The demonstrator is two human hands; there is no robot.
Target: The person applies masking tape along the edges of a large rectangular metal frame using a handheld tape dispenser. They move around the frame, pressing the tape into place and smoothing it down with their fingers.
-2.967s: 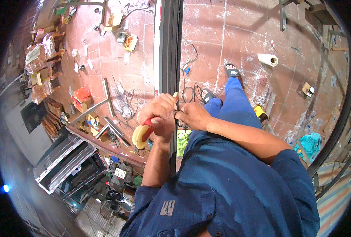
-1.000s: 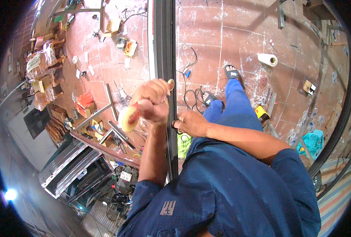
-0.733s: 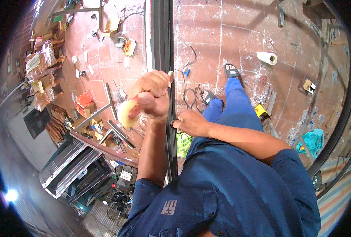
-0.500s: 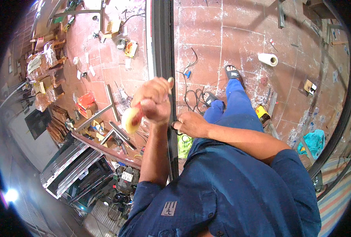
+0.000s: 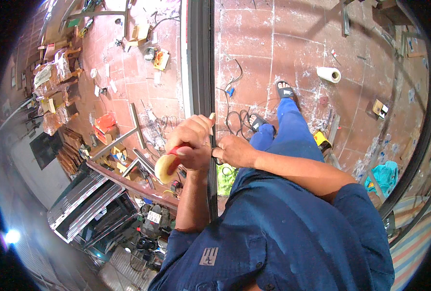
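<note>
A long dark metal frame bar (image 5: 199,58) runs up the middle of the view. My left hand (image 5: 190,143) is a fist over its left side, wrapped round a tool (image 5: 167,168) with a rounded yellow end and a red band. The fist covers the rest of the tool, so its kind does not show. At the bar's right edge, close beside the left fist, my right hand (image 5: 237,151) has its fingers curled inward. Whatever lies between those fingertips is hidden or too small to name.
Black cable (image 5: 232,119) loops on the tiled floor by my sandalled feet. A white roll (image 5: 328,74) lies farther right, with a yellow container (image 5: 322,139) and turquoise cloth (image 5: 384,177) nearer. Metal profiles (image 5: 87,199) are stacked at left; a bright green bag (image 5: 226,179) sits by the bar.
My left fist has come down toward me along the bar with the tool still in it. The right hand has stayed at the bar's edge.
</note>
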